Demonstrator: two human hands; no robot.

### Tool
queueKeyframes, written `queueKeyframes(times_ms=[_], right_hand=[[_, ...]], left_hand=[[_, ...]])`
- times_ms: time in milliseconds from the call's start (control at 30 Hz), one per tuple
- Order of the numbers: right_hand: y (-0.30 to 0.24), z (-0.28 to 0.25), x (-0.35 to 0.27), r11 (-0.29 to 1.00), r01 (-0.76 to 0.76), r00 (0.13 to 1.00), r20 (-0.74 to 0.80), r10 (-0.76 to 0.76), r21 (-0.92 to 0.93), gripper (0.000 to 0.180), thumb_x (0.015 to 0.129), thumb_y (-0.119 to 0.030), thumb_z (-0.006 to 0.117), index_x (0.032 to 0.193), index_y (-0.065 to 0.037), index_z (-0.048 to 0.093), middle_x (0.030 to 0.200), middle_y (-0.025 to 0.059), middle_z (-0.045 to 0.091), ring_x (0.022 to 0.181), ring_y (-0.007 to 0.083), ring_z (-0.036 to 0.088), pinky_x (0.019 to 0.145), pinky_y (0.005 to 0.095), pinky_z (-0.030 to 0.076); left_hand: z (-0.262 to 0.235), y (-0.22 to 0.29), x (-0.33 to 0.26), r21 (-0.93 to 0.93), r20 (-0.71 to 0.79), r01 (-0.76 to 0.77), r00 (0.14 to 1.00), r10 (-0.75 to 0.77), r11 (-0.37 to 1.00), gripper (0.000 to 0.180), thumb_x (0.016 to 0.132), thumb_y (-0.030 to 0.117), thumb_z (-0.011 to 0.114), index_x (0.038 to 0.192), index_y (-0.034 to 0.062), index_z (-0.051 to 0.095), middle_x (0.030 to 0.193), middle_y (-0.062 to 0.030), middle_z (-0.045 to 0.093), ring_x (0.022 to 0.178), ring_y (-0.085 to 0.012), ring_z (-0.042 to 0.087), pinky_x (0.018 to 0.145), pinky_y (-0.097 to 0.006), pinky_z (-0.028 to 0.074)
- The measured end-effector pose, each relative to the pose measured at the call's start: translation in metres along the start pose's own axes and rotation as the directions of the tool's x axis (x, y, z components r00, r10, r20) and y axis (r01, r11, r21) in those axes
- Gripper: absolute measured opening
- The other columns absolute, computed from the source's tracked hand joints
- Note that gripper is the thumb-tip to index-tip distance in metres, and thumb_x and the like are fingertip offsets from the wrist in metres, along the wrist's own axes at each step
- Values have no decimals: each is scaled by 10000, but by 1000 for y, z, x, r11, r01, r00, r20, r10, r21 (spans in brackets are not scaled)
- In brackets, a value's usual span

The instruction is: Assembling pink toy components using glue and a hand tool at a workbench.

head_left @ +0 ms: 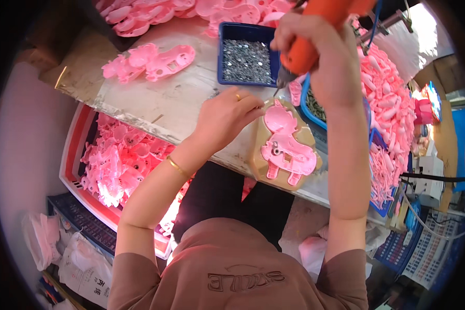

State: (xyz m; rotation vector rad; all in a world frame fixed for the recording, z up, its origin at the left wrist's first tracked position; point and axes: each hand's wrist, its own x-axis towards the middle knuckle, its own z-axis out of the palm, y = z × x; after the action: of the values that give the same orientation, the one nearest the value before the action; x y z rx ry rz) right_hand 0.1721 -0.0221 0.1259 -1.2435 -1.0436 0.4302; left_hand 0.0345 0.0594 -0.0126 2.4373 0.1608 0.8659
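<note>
A pink animal-shaped plastic toy shell [294, 155] lies in a tan fixture block [259, 160] near the table's front edge. A small round metal part [276, 151] sits in the shell's lower half. My right hand [330, 67] is closed around an orange power screwdriver [300, 54], whose thin bit points down at the shell's top end. Left of the bit, my left hand [225, 116] reaches in with fingers pressed together, their tips by the shell's top edge. Anything between those fingertips is too small to make out.
Behind the fixture stands a dark blue tray [220, 59] of small silvery screws. A lighter blue tray [310, 114] of metal pieces is partly behind my right forearm. Another pink shell [152, 62] lies at left. Pink parts heap behind and right; a crate [70, 155] of them stands below left.
</note>
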Motion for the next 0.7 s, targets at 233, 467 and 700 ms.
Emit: queueKeyframes(times_ms=[233, 467, 700], right_hand=[[-9, 8, -54, 983, -109, 988, -94, 124, 149, 277, 847, 23, 615, 1111, 22, 532, 860, 54, 607, 720, 94, 599, 615, 234, 473], [12, 6, -65, 988, 5, 984, -179, 23, 152, 229, 892, -41, 631, 1097, 38, 566, 874, 64, 618, 740, 93, 607, 635, 235, 481], [13, -8, -81, 989, -13, 998, -51, 20, 146, 335, 756, -57, 741, 1048, 19, 594, 884, 25, 622, 744, 88, 586, 661, 253, 489]], left_hand=[[0, 20, -4, -42, 49, -131, 990, 133, 990, 161, 820, 270, 734, 871, 136, 663, 807, 21, 619, 759, -188, 598, 596, -335, 505], [10, 31, -8, -120, 56, -112, 991, 119, 986, 175, 845, 262, 715, 893, 124, 619, 802, -1, 607, 764, -216, 606, 585, -362, 495], [3, 54, -16, -2, 202, -127, 971, 124, 992, 246, 851, 271, 712, 977, 85, 610, 831, -39, 623, 804, -235, 627, 614, -379, 520]])
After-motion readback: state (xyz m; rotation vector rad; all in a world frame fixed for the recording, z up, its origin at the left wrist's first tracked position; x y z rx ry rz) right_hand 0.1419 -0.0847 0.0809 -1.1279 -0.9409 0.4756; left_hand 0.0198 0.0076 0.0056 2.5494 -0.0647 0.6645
